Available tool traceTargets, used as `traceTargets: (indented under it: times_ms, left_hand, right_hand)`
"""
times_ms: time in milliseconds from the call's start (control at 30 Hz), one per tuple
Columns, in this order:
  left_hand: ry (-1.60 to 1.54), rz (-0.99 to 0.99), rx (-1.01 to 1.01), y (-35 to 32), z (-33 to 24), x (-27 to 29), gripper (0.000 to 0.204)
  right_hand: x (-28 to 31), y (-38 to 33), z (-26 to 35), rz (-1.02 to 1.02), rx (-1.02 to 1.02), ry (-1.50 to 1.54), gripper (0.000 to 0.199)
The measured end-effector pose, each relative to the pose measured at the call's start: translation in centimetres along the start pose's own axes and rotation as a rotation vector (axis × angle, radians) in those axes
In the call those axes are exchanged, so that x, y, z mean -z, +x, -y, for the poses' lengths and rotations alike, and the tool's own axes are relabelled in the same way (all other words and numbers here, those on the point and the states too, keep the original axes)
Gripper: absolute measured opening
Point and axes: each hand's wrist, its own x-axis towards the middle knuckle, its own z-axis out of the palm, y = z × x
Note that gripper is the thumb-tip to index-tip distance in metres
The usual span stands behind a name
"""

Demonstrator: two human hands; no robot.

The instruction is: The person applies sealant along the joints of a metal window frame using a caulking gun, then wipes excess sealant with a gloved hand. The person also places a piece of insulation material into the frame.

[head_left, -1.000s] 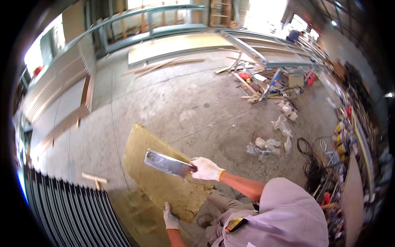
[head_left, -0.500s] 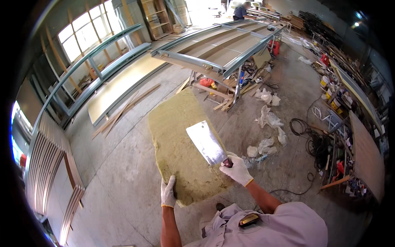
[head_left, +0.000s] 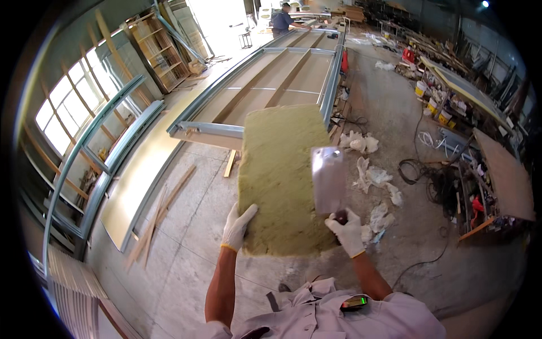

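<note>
Left hand (head_left: pixel 237 227), gloved, grips lower left edge of yellow insulation slab (head_left: pixel 282 175) at frame centre. Right hand (head_left: pixel 346 230), gloved, clenched on cleaver (head_left: pixel 329 179) handle, blade upright over slab's right edge.

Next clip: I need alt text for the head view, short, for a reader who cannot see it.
A person in white gloves holds a yellowish insulation slab by its near edge with the left hand, while the right hand grips a broad cleaver over it. Beyond lies a long metal frame on a workshop floor.
</note>
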Motion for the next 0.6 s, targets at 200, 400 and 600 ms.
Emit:
traceTargets:
  times_ms: [200, 400, 600]
  left_hand:
    - [0.069, 0.093, 0.086, 20.0, -1.8, 2.4, 0.055]
    - [0.063, 0.095, 0.098, 34.6, -3.7, 5.8, 0.053]
    - [0.103, 0.066, 0.162, 47.9, -7.9, 10.2, 0.045]
  right_hand:
    - [-6.4, 13.9, -1.0, -0.161, -0.006, 0.049, 0.015]
    - [-13.4, 27.5, -0.8, -0.127, -0.075, 0.048, 0.014]
    - [-21.2, 39.6, 0.4, -0.074, -0.047, 0.088, 0.014]
